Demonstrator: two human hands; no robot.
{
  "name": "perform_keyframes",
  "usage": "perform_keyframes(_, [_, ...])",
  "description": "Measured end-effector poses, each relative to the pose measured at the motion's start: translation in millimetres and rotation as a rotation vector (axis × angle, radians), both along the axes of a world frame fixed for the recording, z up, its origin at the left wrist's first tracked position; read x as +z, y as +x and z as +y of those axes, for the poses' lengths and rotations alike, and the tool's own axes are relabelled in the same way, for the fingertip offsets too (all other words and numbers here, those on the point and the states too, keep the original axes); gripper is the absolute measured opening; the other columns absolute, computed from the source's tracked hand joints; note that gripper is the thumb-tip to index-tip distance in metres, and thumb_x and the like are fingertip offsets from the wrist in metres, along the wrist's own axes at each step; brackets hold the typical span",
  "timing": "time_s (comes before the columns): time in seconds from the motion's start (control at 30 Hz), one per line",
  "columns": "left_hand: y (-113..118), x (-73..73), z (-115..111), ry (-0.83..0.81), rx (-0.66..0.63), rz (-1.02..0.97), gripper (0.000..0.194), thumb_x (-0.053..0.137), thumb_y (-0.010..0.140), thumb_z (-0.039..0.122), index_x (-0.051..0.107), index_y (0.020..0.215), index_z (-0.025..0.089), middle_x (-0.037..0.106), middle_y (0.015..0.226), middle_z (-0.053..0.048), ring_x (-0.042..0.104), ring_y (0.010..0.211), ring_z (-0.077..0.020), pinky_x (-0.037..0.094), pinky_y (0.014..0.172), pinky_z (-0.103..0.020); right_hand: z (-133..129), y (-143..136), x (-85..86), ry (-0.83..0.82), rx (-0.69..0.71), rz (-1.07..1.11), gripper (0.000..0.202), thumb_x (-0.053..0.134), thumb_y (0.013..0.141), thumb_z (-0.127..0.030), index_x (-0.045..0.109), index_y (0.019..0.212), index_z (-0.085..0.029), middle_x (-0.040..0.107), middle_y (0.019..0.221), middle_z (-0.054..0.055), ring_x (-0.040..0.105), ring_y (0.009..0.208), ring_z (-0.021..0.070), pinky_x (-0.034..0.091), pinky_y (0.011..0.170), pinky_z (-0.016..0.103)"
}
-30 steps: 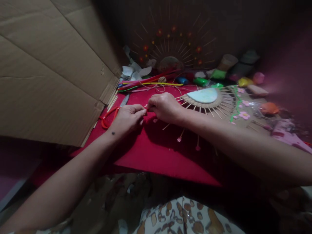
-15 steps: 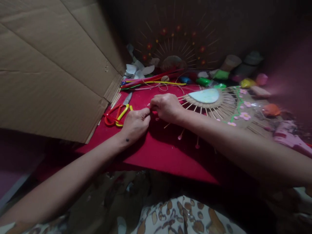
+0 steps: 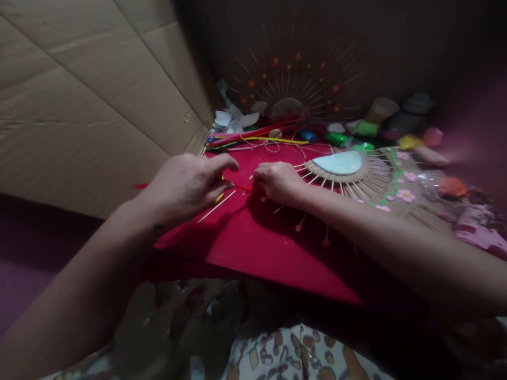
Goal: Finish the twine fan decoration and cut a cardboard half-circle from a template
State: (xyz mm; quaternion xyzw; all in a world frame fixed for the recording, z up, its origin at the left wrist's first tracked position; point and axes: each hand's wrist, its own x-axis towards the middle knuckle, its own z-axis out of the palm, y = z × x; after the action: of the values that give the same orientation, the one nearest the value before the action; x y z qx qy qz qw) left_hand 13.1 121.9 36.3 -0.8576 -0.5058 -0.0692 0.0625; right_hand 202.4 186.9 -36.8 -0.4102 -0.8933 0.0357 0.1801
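My right hand [image 3: 279, 182] is closed in a pinch over the red cloth, with a red pipe cleaner [image 3: 242, 186] coming out of its fingertips toward the left. My left hand [image 3: 184, 182] is raised to the left of it, thumb and forefinger apart. Part of the pipe cleaner passes behind that hand, and a red end shows beyond the wrist. A thin wooden stick [image 3: 216, 207] lies below my left fingertips. Of the scissors, only a bit of yellow handle [image 3: 219, 197] shows. Right of my hands lies a half-round fan of sticks with a pale blue centre [image 3: 338, 162].
A large cardboard sheet [image 3: 91, 105] stands at the left. Coloured pipe cleaners [image 3: 257, 138] and twine lie at the back, near bags of coloured clay [image 3: 336, 139]. A second stick fan with red flowers [image 3: 289, 108] leans behind. A pink tool [image 3: 479, 229] lies far right.
My left hand has come away from my right, moved left and up, and its fingers have spread. It now covers most of the scissors. The wooden stick has come into sight.
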Motion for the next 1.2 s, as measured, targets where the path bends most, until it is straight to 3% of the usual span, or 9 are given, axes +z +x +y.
perform_keyframes(0.27, [4.6,4.3,0.0,0.078,-0.006,0.226,0.024,0.040,0.084,0.026,0.062,0.075,0.021,0.059,0.076,-0.004,0.049,0.059,-0.0149,0.025,0.049,-0.028,-7.3,2.4,9.8,-0.004,0.061,-0.112,0.027,0.050,0.076,-0.012,0.064,0.098,-0.019,0.064,0.096,0.005,0.056,0.080,0.0166,0.030,0.059,0.028])
perform_keyframes(0.37, [11.9,6.5,0.4,0.160,-0.058,0.228,0.025,0.039,0.086,0.027,0.060,0.075,0.021,0.059,0.073,-0.002,0.050,0.059,-0.0148,0.029,0.050,-0.028,-16.4,0.1,16.3,0.004,0.114,-0.120,0.027,0.053,0.078,-0.021,0.063,0.102,-0.022,0.062,0.102,0.006,0.055,0.079,0.0167,0.028,0.056,0.027])
perform_keyframes(0.47, [12.8,6.4,-6.6,0.382,-0.152,0.153,0.024,0.039,0.088,0.025,0.062,0.083,0.021,0.062,0.085,-0.003,0.056,0.076,-0.0168,0.041,0.070,-0.032,-20.4,-3.5,18.8,-0.028,0.101,-0.113,0.017,0.054,0.082,-0.027,0.067,0.086,-0.018,0.063,0.092,0.006,0.054,0.074,0.0150,0.029,0.056,0.027])
perform_keyframes(0.6, [1.2,-4.5,-24.9,0.749,-0.174,-0.140,0.023,0.045,0.087,0.023,0.057,0.106,0.028,0.061,0.100,0.002,0.055,0.093,-0.0159,0.040,0.089,-0.036,-18.0,-4.1,19.3,-0.167,0.059,0.051,0.015,0.056,0.082,-0.021,0.068,0.082,-0.013,0.064,0.077,0.005,0.053,0.067,0.0114,0.034,0.062,0.025])
perform_keyframes(0.67, [-8.6,-15.9,-24.5,0.644,-0.099,-0.169,0.023,0.044,0.086,0.025,0.057,0.105,0.028,0.063,0.096,0.001,0.057,0.089,-0.0153,0.044,0.084,-0.032,-16.4,-2.2,19.6,-0.210,0.061,0.131,0.014,0.056,0.081,-0.019,0.068,0.082,-0.012,0.064,0.074,0.004,0.052,0.065,0.0105,0.036,0.062,0.025])
perform_keyframes(0.8, [-28.9,-42.3,2.4,0.139,0.221,-0.098,0.030,0.037,0.084,0.028,0.064,0.094,0.019,0.066,0.099,-0.007,0.061,0.087,-0.0190,0.046,0.075,-0.030,-16.8,0.0,20.4,-0.193,0.082,0.118,0.013,0.054,0.078,-0.014,0.067,0.079,-0.011,0.062,0.080,0.006,0.052,0.068,0.0109,0.036,0.063,0.024])
perform_keyframes(0.87, [-36.4,-50.3,15.9,0.071,0.282,-0.098,0.032,0.037,0.083,0.028,0.065,0.094,0.017,0.068,0.095,-0.008,0.062,0.084,-0.0194,0.047,0.074,-0.030,-20.2,-1.6,21.2,-0.152,0.096,0.074,0.015,0.054,0.076,-0.014,0.066,0.085,-0.014,0.061,0.087,0.006,0.053,0.073,0.0128,0.034,0.060,0.025])
perform_keyframes(1.0, [-43.6,-49.2,25.5,0.000,0.331,-0.073,0.035,0.036,0.083,0.032,0.065,0.098,0.018,0.068,0.099,-0.009,0.062,0.086,-0.0213,0.045,0.074,-0.030,-31.0,-11.3,22.5,-0.028,0.174,-0.133,0.022,0.051,0.076,-0.017,0.065,0.093,-0.021,0.057,0.101,0.008,0.052,0.078,0.0168,0.027,0.052,0.027])
perform_keyframes(1.2, [-47.8,-47.4,41.8,-0.232,0.364,0.018,0.034,0.045,0.077,0.042,0.061,0.097,0.019,0.068,0.090,-0.008,0.062,0.077,-0.0206,0.042,0.062,-0.027,-41.2,-32.0,14.5,0.086,0.290,-0.347,0.021,0.043,0.086,-0.016,0.064,0.089,-0.015,0.059,0.097,0.013,0.052,0.080,0.0197,0.033,0.058,0.029])
